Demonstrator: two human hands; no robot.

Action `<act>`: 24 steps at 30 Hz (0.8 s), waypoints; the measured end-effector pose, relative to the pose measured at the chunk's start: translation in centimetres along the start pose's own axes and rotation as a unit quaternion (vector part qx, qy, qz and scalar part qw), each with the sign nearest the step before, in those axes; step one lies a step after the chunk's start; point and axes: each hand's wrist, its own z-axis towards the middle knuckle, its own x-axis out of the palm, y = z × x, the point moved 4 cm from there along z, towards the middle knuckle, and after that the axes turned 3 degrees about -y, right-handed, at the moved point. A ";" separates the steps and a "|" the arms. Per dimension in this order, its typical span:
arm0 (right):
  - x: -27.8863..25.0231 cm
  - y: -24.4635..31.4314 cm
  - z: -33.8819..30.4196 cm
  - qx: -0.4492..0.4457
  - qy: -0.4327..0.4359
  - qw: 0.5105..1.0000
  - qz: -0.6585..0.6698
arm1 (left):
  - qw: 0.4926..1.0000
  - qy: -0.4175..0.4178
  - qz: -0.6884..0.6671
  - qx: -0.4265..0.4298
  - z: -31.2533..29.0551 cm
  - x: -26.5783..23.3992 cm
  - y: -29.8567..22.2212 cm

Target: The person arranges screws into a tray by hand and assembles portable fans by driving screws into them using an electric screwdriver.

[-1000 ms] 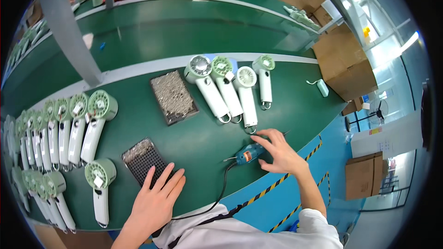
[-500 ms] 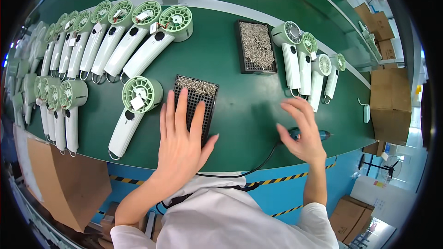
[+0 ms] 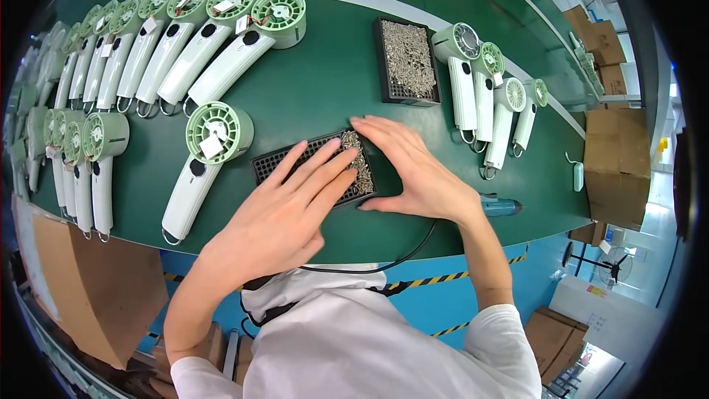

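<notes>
Our left hand (image 3: 273,233) lies over the grid tray (image 3: 267,165), its fingers spread flat, holding nothing that we can see. Our right hand (image 3: 428,181) spans the tray's right end, fingers and thumb wide apart; we cannot tell whether they pinch its edges. The metal screws (image 3: 362,177) sit bunched at that end, while the exposed cells at the other end look bare, so we judge the tray only partly filled; what lies beneath our fingers is hidden. Right of the tray, the teal power tool (image 3: 501,206) rests unheld on the tabletop (image 3: 325,89). Just left of the tray lies one open-headed fan (image 3: 193,186), its inner parts exposed; farther left, we see a row of similar fans (image 3: 148,59). Beyond the tray, toward the right, stands a fuller screw tray (image 3: 380,66).
</notes>
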 end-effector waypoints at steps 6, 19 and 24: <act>0.6 -0.8 -0.2 0.025 0.000 1.000 0.017 | 0.995 -0.076 0.048 -0.038 1.7 2.4 -0.5; 0.3 -0.5 0.1 -0.009 -0.015 1.000 0.016 | 0.991 -0.048 0.120 -0.026 0.9 3.6 -2.6; 0.5 -0.8 -0.2 -0.021 -0.029 0.999 0.033 | 0.992 -0.027 0.108 -0.064 0.9 3.6 -1.8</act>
